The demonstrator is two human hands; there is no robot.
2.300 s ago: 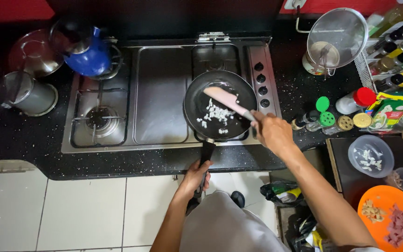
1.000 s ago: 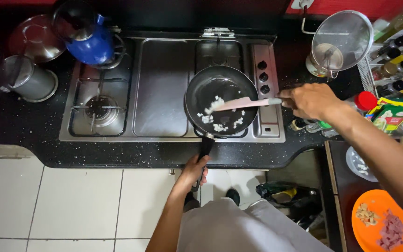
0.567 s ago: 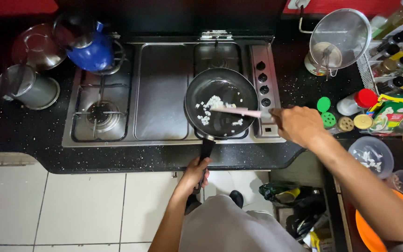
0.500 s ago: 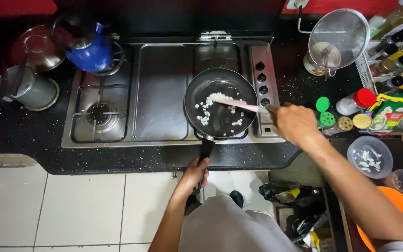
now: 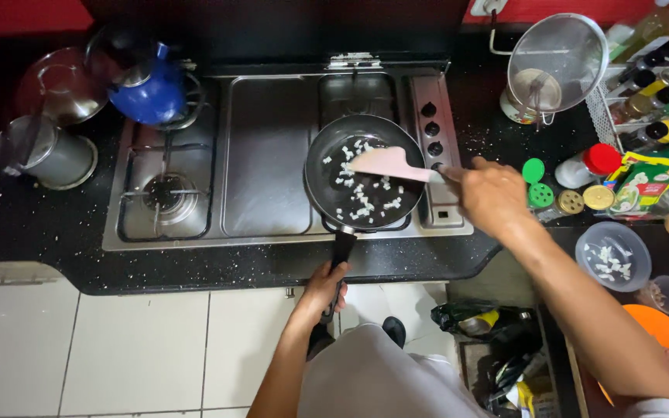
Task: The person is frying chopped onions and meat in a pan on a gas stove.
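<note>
Several spice jars (image 5: 571, 202) — beside stove (image 5: 265, 155).

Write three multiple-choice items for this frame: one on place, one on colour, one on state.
1. Where does the black round frying pan sit?
A. front right burner
B. back left burner
C. the floor

2. What colour is the flat spatula blade?
A. green
B. pink
C. black

3. What is the left hand doing?
A. hanging free
B. gripping the pan's handle
C. holding a lid

Answers: 1 A, the pan covers the burner beside the knobs; 2 B, the blade is pale pink; 3 B, its fingers wrap the handle.
</note>
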